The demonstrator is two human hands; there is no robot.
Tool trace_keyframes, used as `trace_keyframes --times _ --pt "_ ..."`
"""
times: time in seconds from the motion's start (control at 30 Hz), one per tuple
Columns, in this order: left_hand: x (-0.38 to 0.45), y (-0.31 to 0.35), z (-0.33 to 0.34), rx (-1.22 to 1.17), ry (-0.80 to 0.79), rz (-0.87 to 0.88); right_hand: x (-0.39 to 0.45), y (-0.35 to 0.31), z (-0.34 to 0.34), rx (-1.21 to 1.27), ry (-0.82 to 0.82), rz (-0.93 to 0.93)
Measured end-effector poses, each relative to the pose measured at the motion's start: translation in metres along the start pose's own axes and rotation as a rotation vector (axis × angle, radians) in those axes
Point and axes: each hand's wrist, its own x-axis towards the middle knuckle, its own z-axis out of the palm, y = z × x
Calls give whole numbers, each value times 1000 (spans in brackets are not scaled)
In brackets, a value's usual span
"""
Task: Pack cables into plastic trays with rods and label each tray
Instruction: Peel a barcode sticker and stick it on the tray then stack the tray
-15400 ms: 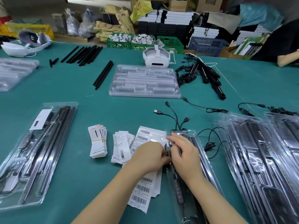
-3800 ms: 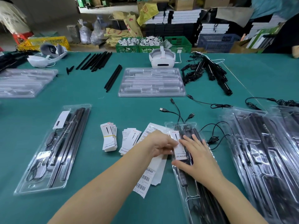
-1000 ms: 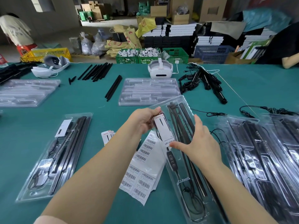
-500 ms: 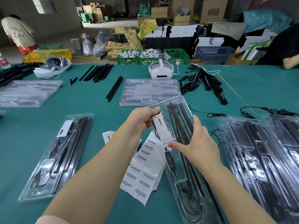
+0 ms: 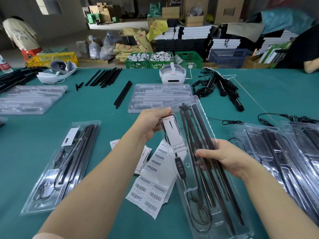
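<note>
I hold a clear plastic tray (image 5: 198, 173) lifted off the green table, tilted with its far end up. It holds black rods (image 5: 203, 135), a coiled black cable (image 5: 200, 211) with an inline controller, and a white label card (image 5: 174, 135). My left hand (image 5: 151, 123) grips the tray's upper left edge beside the card. My right hand (image 5: 224, 157) grips the right side, thumb across the rods. Sheets of barcode labels (image 5: 151, 187) lie on the table beneath.
A packed tray (image 5: 62, 166) lies at the left and several packed trays (image 5: 284, 161) at the right. Empty trays (image 5: 160, 97) sit behind, with loose black rods (image 5: 105, 77), cable bundles (image 5: 219, 87), and two white headsets (image 5: 172, 76). People stand at far left and far right.
Over the last second the lifted tray stayed in both hands. My right hand slid from the tray's left edge over the rods to its right side. Earlier it lay flat on the table.
</note>
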Motion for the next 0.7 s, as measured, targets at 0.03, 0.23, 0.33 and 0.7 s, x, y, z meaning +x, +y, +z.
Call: trace_keyframes --times 0.03,0.23,0.33,0.7 --pt "0 2 -1 31 -11 2 1 1 0 11 6 -13" --pt "-1 14 -12 248 -71 -7 2 8 -3 5 25 -10" --pt "0 17 -13 346 -71 0 2 8 -1 12 23 -8" --pt "-3 17 10 539 96 135 7 -39 -4 -489 415 -319"
